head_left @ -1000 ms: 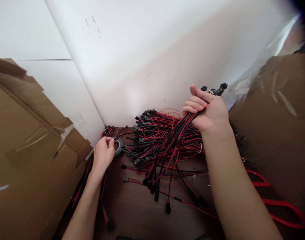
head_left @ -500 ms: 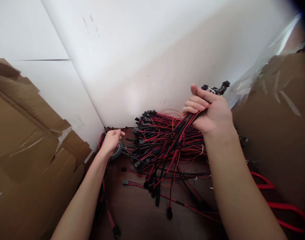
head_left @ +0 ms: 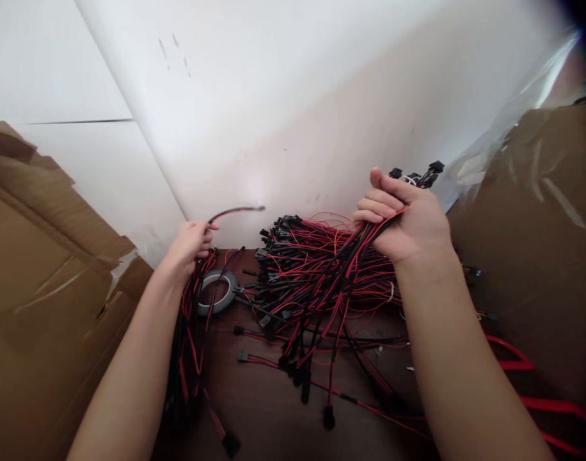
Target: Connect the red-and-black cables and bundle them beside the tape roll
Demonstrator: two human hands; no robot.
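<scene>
Head camera is showing the left hand (head_left: 194,243) pinching a thin cable (head_left: 229,211), its free tip pointing right before the white wall (head_left: 283,121); the right hand's (head_left: 411,218) grip is wrapping round a cable bundle (head_left: 351,256), which is slanting down toward the worktop (head_left: 269,416); behind it a cable pile (head_left: 293,253) is lying, while a grey tape roll (head_left: 233,285) is resting just beside the pile's left end.

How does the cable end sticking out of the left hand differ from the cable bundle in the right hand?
The cable end is one thin length; the cable bundle gathers many. The cable end curves upward before the white wall, while the cable bundle slants down in front of the wire pile. Both show black and red.
</scene>
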